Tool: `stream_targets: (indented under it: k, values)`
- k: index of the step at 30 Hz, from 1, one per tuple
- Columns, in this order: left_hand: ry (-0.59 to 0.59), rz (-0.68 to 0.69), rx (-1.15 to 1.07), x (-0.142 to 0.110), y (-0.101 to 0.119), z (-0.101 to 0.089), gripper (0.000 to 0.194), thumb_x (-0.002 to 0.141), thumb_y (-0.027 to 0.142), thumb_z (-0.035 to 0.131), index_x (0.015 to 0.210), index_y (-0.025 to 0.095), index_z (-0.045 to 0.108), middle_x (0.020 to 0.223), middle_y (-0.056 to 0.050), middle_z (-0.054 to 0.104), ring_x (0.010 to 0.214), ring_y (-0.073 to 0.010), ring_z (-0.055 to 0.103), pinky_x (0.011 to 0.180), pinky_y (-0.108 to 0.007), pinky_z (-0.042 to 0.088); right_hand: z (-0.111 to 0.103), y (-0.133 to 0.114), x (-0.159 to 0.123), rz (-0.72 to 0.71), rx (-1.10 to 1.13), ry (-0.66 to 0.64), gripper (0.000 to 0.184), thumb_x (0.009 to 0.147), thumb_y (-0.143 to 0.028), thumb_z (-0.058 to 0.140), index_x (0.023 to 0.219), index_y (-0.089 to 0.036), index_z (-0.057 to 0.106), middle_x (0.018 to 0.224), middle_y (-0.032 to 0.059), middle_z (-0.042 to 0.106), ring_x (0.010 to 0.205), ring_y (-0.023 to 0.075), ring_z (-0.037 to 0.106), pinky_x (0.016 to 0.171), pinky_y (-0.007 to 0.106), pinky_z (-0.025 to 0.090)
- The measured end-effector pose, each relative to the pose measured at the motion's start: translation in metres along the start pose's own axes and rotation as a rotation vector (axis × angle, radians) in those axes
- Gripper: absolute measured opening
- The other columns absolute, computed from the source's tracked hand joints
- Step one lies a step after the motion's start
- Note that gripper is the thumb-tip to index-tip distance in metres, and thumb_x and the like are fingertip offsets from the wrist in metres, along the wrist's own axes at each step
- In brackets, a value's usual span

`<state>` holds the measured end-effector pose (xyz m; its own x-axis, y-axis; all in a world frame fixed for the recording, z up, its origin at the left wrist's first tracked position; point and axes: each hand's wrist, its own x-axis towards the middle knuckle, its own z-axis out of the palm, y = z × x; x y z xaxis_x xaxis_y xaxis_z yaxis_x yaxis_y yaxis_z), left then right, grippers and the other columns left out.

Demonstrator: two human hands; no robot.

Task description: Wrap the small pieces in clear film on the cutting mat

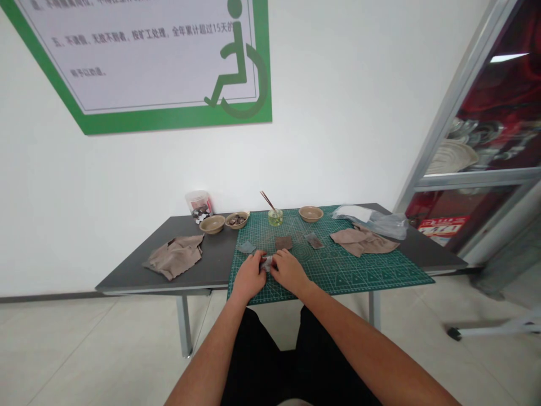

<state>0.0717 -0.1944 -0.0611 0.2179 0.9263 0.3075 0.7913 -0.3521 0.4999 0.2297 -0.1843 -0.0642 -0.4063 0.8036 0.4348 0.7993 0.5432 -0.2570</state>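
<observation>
Left hand (251,274) and right hand (289,268): fingers pinched narrow on small grey piece (267,263), above front part of green cutting mat (333,268). Best: grip opposite sides evenly, work low, clear of brown square patch (283,243).

- Mat (359,270) before me: smooth, plastic-looking, matt.
- Left cloth (177,256), right cloth (363,241): matt, wrinkled fabric.
- Bag (391,224): clear, glossy, crinkled plastic.
- Tub (198,198): see-through plastic.
- Table (135,268): smooth, low-sheen top, metal legs (184,327).
- Piece (267,263) I hold: material unclear to me.
</observation>
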Motion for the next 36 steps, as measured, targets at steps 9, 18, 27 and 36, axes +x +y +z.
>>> stream_targets:
  k: [9,18,27,36]
  values:
    - [-0.005,-0.001,-0.003,-0.002,0.004,-0.003,0.038,0.075,0.005,0.043,0.108,0.022,0.05,0.099,-0.007,0.06,0.098,-0.0191,0.056,0.086,-0.03,0.042,0.006,-0.002,0.019,-0.021,0.003,-0.004,0.008,0.082,-0.015,0.054,0.075,-0.016,0.057,0.081,0.0055,0.057,0.087,0.0197,0.049,0.081,0.032,0.038]
    - [-0.018,0.064,0.019,0.0,0.003,-0.004,0.041,0.075,0.002,0.042,0.109,0.022,0.053,0.103,-0.006,0.062,0.102,-0.0195,0.053,0.089,-0.032,0.041,-0.004,0.0,0.01,-0.079,0.051,-0.013,0.011,0.081,-0.017,0.057,0.07,-0.018,0.056,0.076,0.0024,0.056,0.08,0.0174,0.048,0.081,0.03,0.037]
    - [0.006,0.14,0.016,0.0,-0.001,-0.005,0.031,0.083,0.013,0.047,0.111,0.021,0.057,0.108,-0.005,0.062,0.1,-0.0207,0.052,0.09,-0.036,0.041,0.003,0.002,0.014,0.044,0.187,0.001,0.009,0.081,-0.022,0.063,0.086,-0.018,0.057,0.087,0.0031,0.063,0.088,0.0185,0.052,0.079,0.03,0.037]
    - [0.035,0.188,-0.005,0.002,-0.008,-0.002,0.025,0.082,0.009,0.049,0.1,0.021,0.062,0.101,-0.005,0.062,0.096,-0.0204,0.051,0.088,-0.035,0.042,-0.003,0.013,0.0,0.053,0.098,-0.04,0.032,0.084,-0.032,0.06,0.11,-0.016,0.054,0.11,0.0106,0.06,0.106,0.0241,0.048,0.089,0.037,0.034]
